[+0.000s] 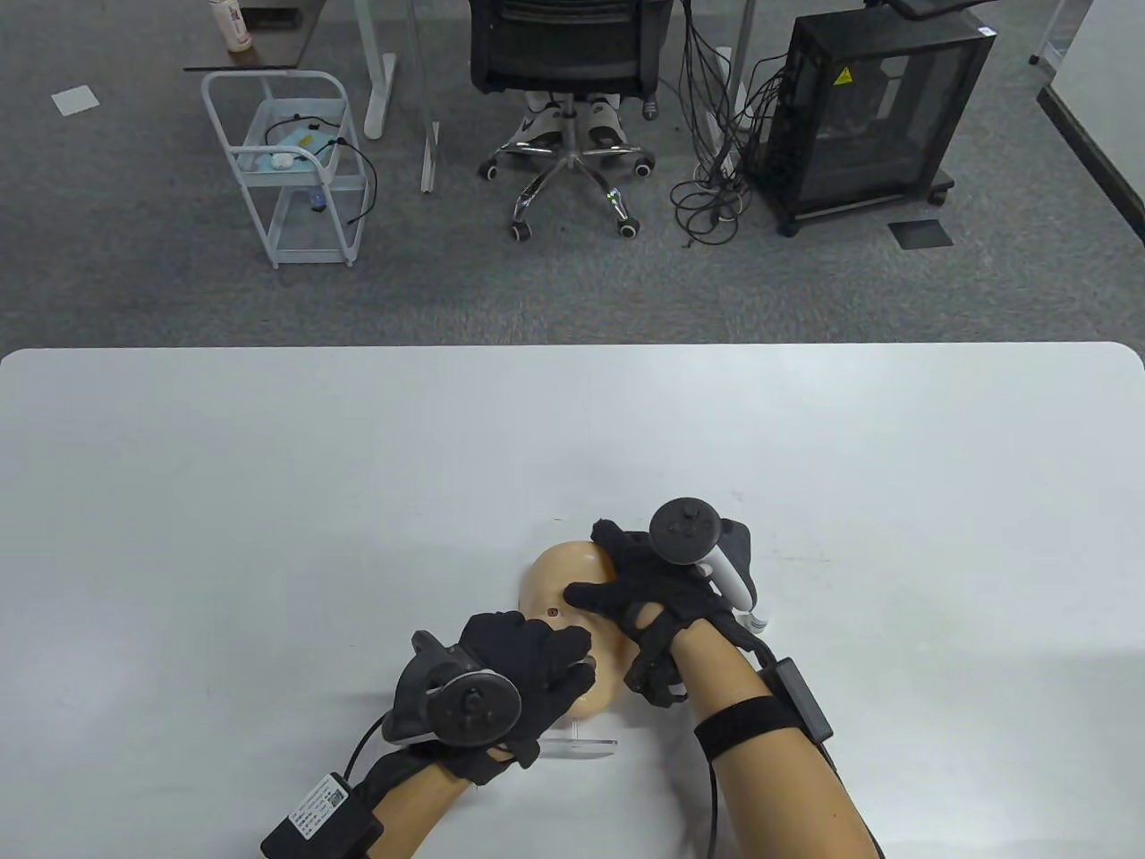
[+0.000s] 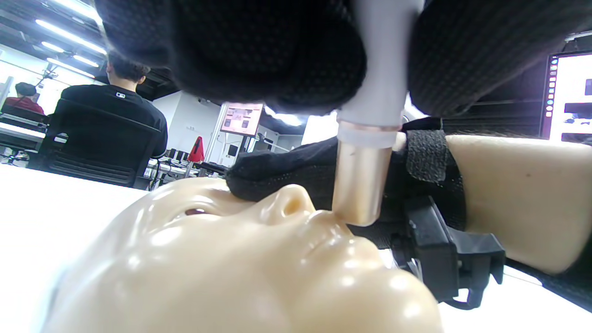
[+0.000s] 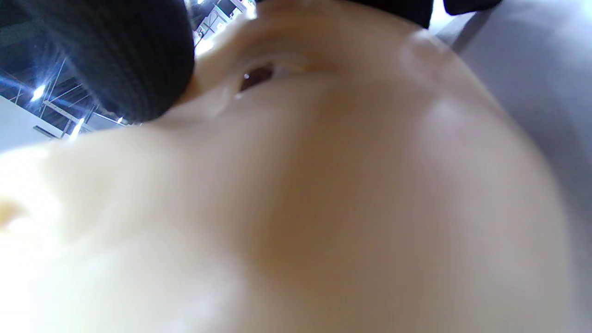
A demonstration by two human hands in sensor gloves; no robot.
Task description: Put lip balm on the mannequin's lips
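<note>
A beige mannequin head (image 1: 559, 586) lies face up on the white table (image 1: 268, 501). My left hand (image 1: 528, 667) grips a white lip balm tube (image 2: 384, 69) between the fingers. Its pale balm stick (image 2: 358, 185) touches the mannequin's lips (image 2: 326, 226) just below the nose. My right hand (image 1: 640, 586) rests on the forehead and side of the head and holds it steady. The right wrist view shows the head (image 3: 323, 185) very close, with one eye (image 3: 256, 74) and a gloved finger (image 3: 115, 55) on it.
A clear acrylic stand (image 1: 581, 743) sticks out under the head at the near side. Beyond the table's far edge are an office chair (image 1: 564, 80), a white cart (image 1: 295, 170) and a black cabinet (image 1: 868, 107) on grey carpet.
</note>
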